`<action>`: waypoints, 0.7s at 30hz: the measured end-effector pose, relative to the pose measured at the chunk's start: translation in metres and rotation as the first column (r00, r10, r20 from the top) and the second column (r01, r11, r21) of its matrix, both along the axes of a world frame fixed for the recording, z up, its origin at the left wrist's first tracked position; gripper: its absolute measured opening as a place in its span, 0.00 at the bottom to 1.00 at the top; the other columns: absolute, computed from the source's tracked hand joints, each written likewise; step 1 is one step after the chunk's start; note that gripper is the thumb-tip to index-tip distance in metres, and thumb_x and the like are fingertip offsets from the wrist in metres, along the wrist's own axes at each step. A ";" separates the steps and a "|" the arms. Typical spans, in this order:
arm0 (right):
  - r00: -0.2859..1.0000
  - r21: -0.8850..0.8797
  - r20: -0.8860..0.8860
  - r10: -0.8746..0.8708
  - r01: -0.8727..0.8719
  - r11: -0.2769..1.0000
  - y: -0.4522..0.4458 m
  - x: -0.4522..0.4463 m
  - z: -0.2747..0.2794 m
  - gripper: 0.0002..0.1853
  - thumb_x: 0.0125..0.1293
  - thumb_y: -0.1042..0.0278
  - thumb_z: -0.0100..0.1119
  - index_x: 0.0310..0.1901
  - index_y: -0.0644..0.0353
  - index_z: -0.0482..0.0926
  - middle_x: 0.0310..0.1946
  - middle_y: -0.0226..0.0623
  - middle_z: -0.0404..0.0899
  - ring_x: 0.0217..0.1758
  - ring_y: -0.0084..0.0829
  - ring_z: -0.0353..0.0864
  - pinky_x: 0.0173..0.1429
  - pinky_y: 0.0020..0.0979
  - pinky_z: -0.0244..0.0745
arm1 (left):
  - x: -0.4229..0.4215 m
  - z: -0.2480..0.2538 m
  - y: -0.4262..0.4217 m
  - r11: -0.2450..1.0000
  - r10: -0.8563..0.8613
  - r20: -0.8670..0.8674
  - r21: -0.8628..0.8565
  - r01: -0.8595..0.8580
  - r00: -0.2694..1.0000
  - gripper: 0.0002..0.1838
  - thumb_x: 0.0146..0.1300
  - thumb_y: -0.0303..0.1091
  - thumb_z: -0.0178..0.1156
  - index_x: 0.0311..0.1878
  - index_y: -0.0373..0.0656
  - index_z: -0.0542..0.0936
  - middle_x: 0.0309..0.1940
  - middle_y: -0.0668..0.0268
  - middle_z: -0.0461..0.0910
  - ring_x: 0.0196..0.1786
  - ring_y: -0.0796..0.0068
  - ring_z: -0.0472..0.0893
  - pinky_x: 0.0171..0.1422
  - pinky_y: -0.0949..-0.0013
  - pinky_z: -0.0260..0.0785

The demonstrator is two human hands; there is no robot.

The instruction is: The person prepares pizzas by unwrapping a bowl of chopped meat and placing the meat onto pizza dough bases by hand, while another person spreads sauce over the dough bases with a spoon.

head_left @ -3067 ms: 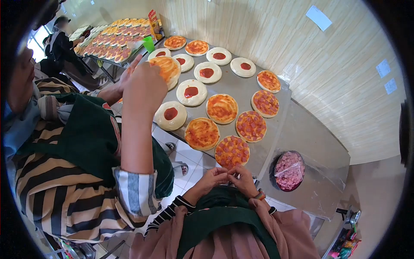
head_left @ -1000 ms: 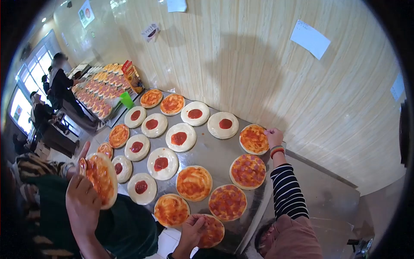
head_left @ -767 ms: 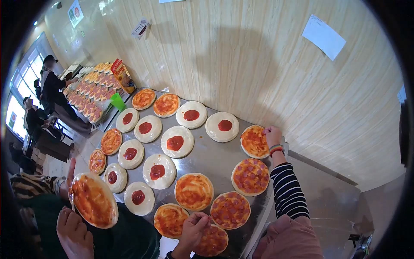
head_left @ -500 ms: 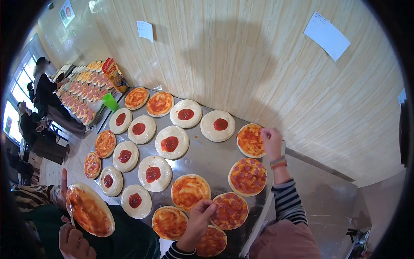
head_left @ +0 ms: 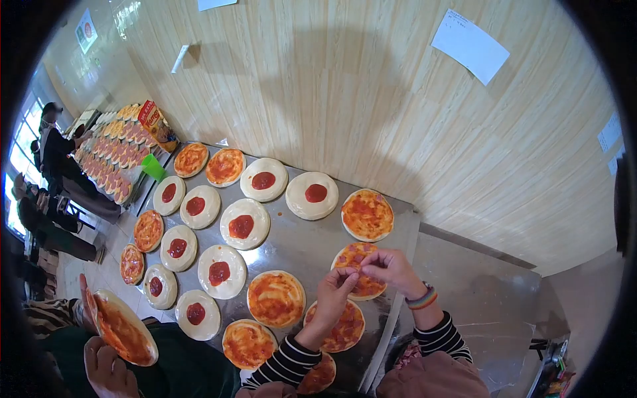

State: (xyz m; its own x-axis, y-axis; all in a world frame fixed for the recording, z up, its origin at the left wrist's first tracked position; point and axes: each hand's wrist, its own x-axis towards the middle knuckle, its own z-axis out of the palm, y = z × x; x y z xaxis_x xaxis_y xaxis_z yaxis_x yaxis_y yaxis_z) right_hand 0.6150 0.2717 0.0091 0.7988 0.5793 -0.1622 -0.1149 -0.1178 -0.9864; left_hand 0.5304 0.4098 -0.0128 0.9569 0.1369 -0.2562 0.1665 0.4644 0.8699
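Observation:
My left hand [head_left: 335, 296] is closed in a pinch, its fingertips close to those of my right hand [head_left: 391, 268], which is pinched too. What they hold, if anything, is too small to make out. Both hang over a round dough base topped with sauce and pink cubes [head_left: 352, 255], partly hidden by them. Below lies another topped base [head_left: 345, 330], partly behind my left hand. Beyond my right hand sits a sauced base [head_left: 367, 215] with a few pink bits at its top edge. A plain sauced base [head_left: 276, 298] rests left of my left hand.
Several pale bases with sauce blobs [head_left: 246, 223] cover the metal table [head_left: 302, 247]. At the left a co-worker's hand [head_left: 106, 368] is near a raised sauced base [head_left: 126, 328]. A green cup [head_left: 152, 167] and a box [head_left: 158, 126] stand at the back left.
My right hand has come from the far-right sauced base towards my left hand, which has moved slightly up and right. The view has shifted, and pink bits now show on the far-right base.

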 end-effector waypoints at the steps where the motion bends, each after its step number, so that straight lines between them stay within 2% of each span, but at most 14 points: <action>1: 1.000 0.000 -0.001 0.001 -0.001 1.000 -0.001 0.010 -0.006 0.05 0.53 0.73 0.58 0.31 0.65 0.76 0.24 0.30 0.76 0.28 0.16 0.73 0.34 0.19 0.69 | 0.001 -0.002 -0.001 1.000 0.021 0.001 -0.001 -0.021 1.000 0.10 0.60 0.29 0.53 0.42 0.35 0.71 0.33 0.67 0.75 0.33 0.83 0.74 0.39 0.79 0.69; 3: 0.934 0.028 0.143 -0.328 0.327 0.944 -0.011 0.045 -0.027 0.04 0.50 0.75 0.59 0.29 0.64 0.76 0.24 0.30 0.77 0.28 0.18 0.73 0.33 0.20 0.69 | -0.002 0.002 -0.001 0.999 0.041 -0.001 -0.005 -0.041 0.999 0.10 0.60 0.29 0.51 0.43 0.35 0.71 0.35 0.66 0.75 0.35 0.82 0.74 0.39 0.78 0.69; 5: 0.812 -0.067 0.301 -0.500 0.542 0.838 -0.023 0.089 -0.059 0.04 0.47 0.77 0.60 0.27 0.64 0.76 0.23 0.32 0.77 0.27 0.20 0.75 0.33 0.21 0.70 | -0.012 0.021 0.006 0.990 0.039 -0.048 -0.136 -0.045 0.998 0.10 0.62 0.26 0.47 0.46 0.36 0.69 0.40 0.63 0.74 0.42 0.76 0.76 0.43 0.77 0.69; 6: 0.812 -0.065 0.300 -0.500 0.541 0.839 -0.027 0.106 -0.073 0.04 0.47 0.77 0.60 0.27 0.64 0.76 0.23 0.32 0.77 0.27 0.20 0.75 0.33 0.21 0.70 | -0.017 0.023 0.009 0.990 0.040 -0.048 -0.135 -0.046 0.998 0.10 0.62 0.26 0.47 0.46 0.36 0.69 0.40 0.63 0.74 0.42 0.76 0.76 0.43 0.77 0.69; 8: 0.733 -0.186 0.427 -0.529 0.643 0.743 -0.027 0.128 -0.087 0.05 0.45 0.76 0.61 0.23 0.65 0.75 0.21 0.34 0.77 0.24 0.23 0.76 0.31 0.22 0.70 | -0.034 0.022 0.011 0.989 -0.024 -0.058 -0.148 0.015 0.998 0.10 0.62 0.25 0.45 0.46 0.36 0.68 0.41 0.61 0.74 0.45 0.73 0.76 0.43 0.77 0.69; 12: 0.706 -0.195 0.452 -0.545 0.674 0.712 -0.016 0.143 -0.089 0.05 0.43 0.75 0.61 0.21 0.65 0.75 0.19 0.36 0.77 0.22 0.26 0.76 0.30 0.25 0.71 | -0.063 0.026 0.011 0.981 -0.089 -0.144 -0.186 0.062 0.986 0.09 0.62 0.25 0.47 0.45 0.35 0.68 0.40 0.61 0.74 0.45 0.73 0.76 0.43 0.76 0.70; 14: 0.697 -0.310 0.560 -0.448 0.678 0.667 -0.018 0.156 -0.104 0.04 0.43 0.75 0.60 0.22 0.64 0.76 0.21 0.39 0.77 0.24 0.30 0.78 0.31 0.28 0.72 | -0.076 0.027 0.008 0.982 -0.049 -0.196 -0.190 0.011 0.979 0.08 0.61 0.24 0.48 0.44 0.34 0.69 0.39 0.60 0.75 0.43 0.73 0.77 0.43 0.77 0.71; 15: 0.697 -0.309 0.561 -0.446 0.676 0.669 -0.018 0.161 -0.110 0.04 0.43 0.75 0.60 0.22 0.64 0.76 0.21 0.39 0.77 0.24 0.30 0.78 0.31 0.28 0.72 | -0.083 0.022 0.008 0.982 -0.047 -0.195 -0.190 0.009 0.980 0.08 0.61 0.24 0.48 0.44 0.34 0.69 0.39 0.60 0.75 0.43 0.73 0.77 0.43 0.77 0.71; 17: 0.682 -0.406 0.670 -0.291 0.666 0.625 -0.019 0.163 -0.114 0.06 0.43 0.77 0.61 0.26 0.66 0.76 0.22 0.39 0.78 0.26 0.28 0.78 0.33 0.26 0.73 | -0.093 0.018 0.008 0.975 -0.063 -0.218 -0.223 0.013 0.974 0.08 0.60 0.25 0.50 0.43 0.35 0.69 0.37 0.60 0.76 0.42 0.74 0.77 0.41 0.78 0.71; 21: 0.669 -0.370 0.665 -0.331 0.681 0.632 -0.023 0.148 -0.096 0.05 0.45 0.77 0.60 0.26 0.65 0.76 0.22 0.38 0.78 0.25 0.28 0.77 0.33 0.26 0.73 | -0.103 0.022 0.003 0.976 -0.104 -0.323 -0.215 0.034 0.941 0.08 0.59 0.26 0.52 0.42 0.37 0.69 0.36 0.63 0.76 0.41 0.77 0.77 0.39 0.79 0.70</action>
State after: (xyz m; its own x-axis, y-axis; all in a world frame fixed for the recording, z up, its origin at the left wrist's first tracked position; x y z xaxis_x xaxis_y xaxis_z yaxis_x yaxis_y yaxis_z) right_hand 0.7628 0.2489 -0.0868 0.9772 -0.0126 0.2118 0.1364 -0.7276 -0.6723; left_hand 0.4271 0.4133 0.0091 0.8180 -0.0146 -0.5750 0.4663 0.6020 0.6482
